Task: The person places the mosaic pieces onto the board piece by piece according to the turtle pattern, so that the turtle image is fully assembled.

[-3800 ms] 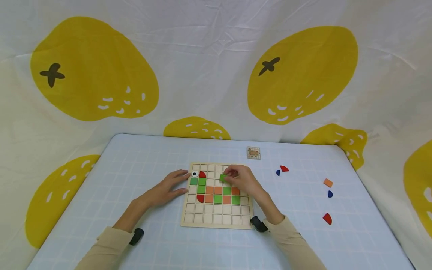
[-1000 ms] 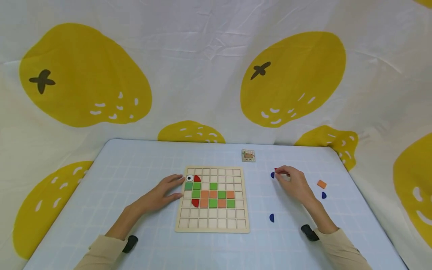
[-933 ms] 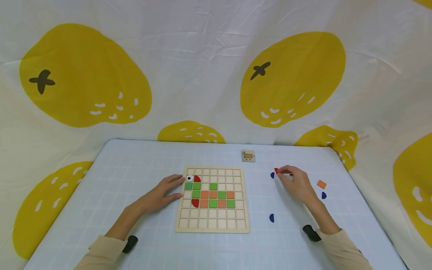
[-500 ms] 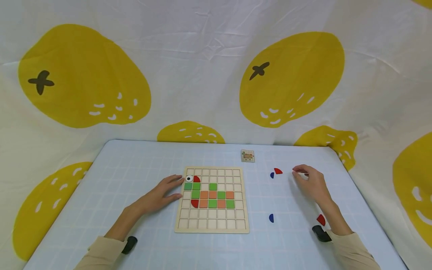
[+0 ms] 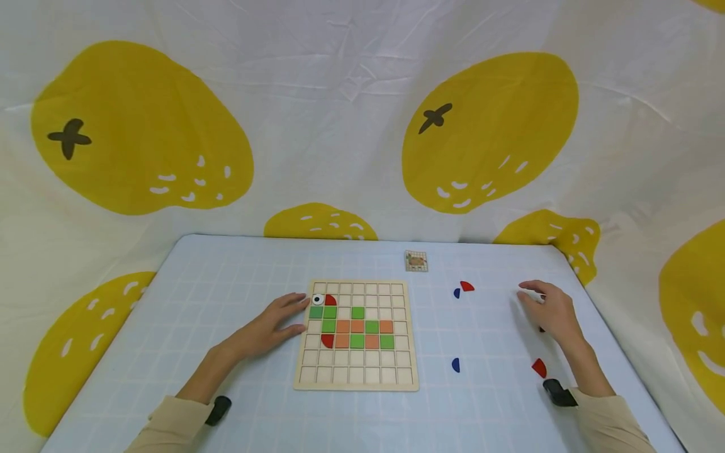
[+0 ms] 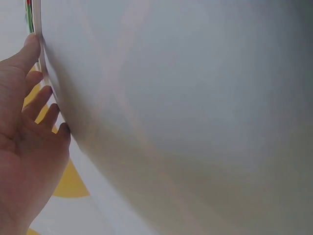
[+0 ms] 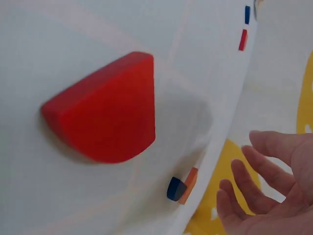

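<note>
My left hand (image 5: 277, 319) rests its fingertips and thumb on the left edge of the wooden grid board (image 5: 362, 382); the left wrist view shows its fingers (image 6: 36, 105) along that edge. On the board sit green and orange square tiles, two red quarter-circle pieces and a white eye tile (image 5: 318, 299). My right hand (image 5: 550, 311) hovers at the table's right, fingers loosely bent, holding nothing. Beneath it, in the right wrist view, lie an orange tile (image 7: 190, 186) and a blue half-circle (image 7: 176, 189), both mostly hidden from the head view. A red quarter-circle (image 7: 107, 110) lies near my wrist.
Between board and right hand lie another red quarter-circle (image 5: 467, 286), a blue half-circle (image 5: 456, 293) beside it, and a further blue half-circle (image 5: 455, 365) nearer me. A small picture card (image 5: 416, 261) lies behind the board. A patterned curtain (image 5: 340, 126) hangs behind the table.
The green tile from my right hand now sits on the board. My right hand then reached the far red quarter-circle, left it on the table and moved right. My left hand stays at the board.
</note>
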`<state>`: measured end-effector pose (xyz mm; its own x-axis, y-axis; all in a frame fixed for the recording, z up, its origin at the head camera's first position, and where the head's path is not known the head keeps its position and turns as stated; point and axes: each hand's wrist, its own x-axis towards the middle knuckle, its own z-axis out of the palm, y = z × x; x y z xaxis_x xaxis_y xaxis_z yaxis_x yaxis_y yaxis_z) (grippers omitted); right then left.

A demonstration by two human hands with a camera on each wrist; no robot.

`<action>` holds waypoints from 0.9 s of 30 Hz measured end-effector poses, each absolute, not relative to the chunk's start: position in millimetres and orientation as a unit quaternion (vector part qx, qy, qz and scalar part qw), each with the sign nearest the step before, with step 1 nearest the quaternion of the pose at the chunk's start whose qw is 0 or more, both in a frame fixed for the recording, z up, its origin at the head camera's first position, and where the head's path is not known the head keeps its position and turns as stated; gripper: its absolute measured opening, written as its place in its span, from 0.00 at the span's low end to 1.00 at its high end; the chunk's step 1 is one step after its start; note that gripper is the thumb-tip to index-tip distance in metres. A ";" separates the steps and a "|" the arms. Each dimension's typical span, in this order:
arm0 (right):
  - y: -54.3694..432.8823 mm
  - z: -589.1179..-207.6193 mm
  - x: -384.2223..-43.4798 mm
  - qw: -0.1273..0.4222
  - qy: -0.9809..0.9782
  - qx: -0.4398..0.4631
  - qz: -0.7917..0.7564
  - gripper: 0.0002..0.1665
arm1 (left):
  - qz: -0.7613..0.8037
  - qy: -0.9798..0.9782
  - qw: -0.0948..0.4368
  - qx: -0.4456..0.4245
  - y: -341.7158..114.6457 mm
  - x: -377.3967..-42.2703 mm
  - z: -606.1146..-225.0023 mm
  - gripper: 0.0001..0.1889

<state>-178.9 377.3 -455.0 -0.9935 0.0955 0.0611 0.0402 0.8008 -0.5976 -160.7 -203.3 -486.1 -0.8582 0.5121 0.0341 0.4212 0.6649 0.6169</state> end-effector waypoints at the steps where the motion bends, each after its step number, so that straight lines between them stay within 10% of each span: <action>1: 379.9 -455.0 -178.3 0.037 -0.948 -0.040 0.315 0.23 | 0.319 0.910 0.073 0.256 -203.3 -160.5 -485.5 0.32; 27: 407.3 -472.1 -173.3 0.007 -0.953 -0.071 0.293 0.18 | 0.326 0.909 0.085 0.245 -202.5 -160.3 -484.6 0.33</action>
